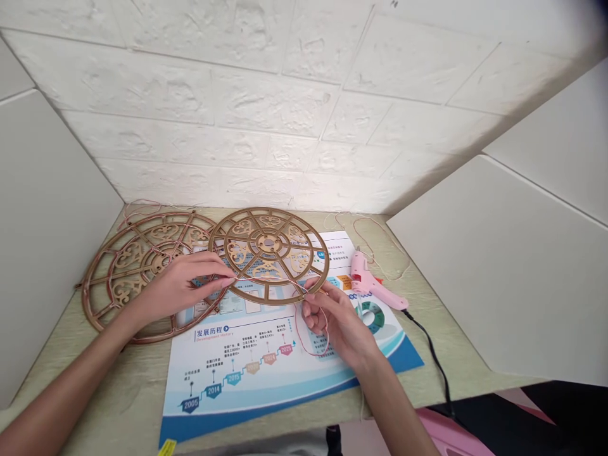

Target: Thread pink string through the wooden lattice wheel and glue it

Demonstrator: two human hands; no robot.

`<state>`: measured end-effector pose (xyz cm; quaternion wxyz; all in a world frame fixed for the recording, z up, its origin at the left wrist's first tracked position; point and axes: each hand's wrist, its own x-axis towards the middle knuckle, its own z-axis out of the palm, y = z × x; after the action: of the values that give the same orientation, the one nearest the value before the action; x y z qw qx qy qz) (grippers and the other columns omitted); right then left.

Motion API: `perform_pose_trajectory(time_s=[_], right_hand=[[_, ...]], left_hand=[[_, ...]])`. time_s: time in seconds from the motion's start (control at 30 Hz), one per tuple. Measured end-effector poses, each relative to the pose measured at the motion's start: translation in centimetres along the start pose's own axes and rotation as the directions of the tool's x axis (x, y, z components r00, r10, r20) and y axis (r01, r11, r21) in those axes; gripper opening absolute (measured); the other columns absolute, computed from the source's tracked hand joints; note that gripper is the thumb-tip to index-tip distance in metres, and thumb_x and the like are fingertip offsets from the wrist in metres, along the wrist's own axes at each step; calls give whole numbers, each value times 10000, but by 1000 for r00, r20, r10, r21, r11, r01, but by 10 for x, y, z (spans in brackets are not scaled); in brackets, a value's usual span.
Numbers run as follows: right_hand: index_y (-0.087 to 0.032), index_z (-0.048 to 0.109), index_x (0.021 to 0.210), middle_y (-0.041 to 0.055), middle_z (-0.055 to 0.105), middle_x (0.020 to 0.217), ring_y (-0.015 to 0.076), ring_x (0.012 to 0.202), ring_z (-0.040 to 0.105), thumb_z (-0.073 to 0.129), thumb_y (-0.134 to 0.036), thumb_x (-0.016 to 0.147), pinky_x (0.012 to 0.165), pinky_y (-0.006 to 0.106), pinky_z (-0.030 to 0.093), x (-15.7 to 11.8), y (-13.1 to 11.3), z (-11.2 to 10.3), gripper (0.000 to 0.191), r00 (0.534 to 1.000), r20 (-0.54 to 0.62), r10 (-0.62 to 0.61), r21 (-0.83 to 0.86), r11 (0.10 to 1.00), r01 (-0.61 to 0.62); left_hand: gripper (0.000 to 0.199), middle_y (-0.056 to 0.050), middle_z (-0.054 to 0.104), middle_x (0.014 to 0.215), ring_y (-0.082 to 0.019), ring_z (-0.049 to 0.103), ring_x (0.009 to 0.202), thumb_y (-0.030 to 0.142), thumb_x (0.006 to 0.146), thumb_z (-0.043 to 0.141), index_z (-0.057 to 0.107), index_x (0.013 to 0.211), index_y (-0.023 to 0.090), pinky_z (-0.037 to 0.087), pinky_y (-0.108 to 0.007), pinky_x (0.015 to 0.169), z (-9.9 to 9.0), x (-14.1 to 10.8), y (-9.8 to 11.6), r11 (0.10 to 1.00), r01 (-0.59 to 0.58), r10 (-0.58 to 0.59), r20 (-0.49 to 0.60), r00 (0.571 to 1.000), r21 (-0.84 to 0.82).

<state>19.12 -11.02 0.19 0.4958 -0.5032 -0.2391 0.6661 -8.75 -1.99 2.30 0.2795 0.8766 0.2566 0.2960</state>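
Observation:
My left hand point(183, 288) pinches a thin pink-and-white cord point(256, 278) between thumb and fingertips. The cord stretches across the near part of a round bronze-coloured openwork grille point(268, 244) with spokes and scroll ornaments. My right hand point(339, 320) is closed on the grille's near rim, thumb on top and fingers curled below. Beside these fingers the cord hangs in a loose loop. The grille is tilted, its left edge overlapping a second, larger round grille point(109, 278) that lies under my left hand and has reddish cord along its ring.
A printed blue-and-white sheet point(228, 405) lies beneath the grilles. To the right rests a pink glue gun point(375, 285), its black cable point(439, 361) running off the near edge. Loose cord point(403, 250) trails behind it. White panels point(513, 266) and a brick-patterned wall point(266, 120) enclose the table.

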Motion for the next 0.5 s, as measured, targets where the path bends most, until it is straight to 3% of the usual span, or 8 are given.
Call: perform_pose_trajectory(time_s=[0.23, 0.5], right_hand=[[-201, 553, 871, -41, 603, 528, 82, 412, 495, 906, -383, 546, 360, 152, 340, -2, 1, 1, 513, 999, -41, 19, -30, 999, -21], [-205, 561, 839, -32, 603, 539, 92, 438, 510, 906, -359, 546, 383, 165, 366, -3, 1, 1, 478, 998, -50, 27, -43, 999, -29]], left_hand=[[236, -41, 717, 953, -143, 662, 840, 356, 991, 568, 759, 1025, 221, 508, -248, 757, 0, -2, -2, 977, 180, -170, 92, 981, -115], [252, -44, 679, 917, -156, 611, 852, 377, 996, 563, 773, 997, 239, 471, -274, 769, -6, -5, -9, 991, 130, -126, 129, 984, -21]])
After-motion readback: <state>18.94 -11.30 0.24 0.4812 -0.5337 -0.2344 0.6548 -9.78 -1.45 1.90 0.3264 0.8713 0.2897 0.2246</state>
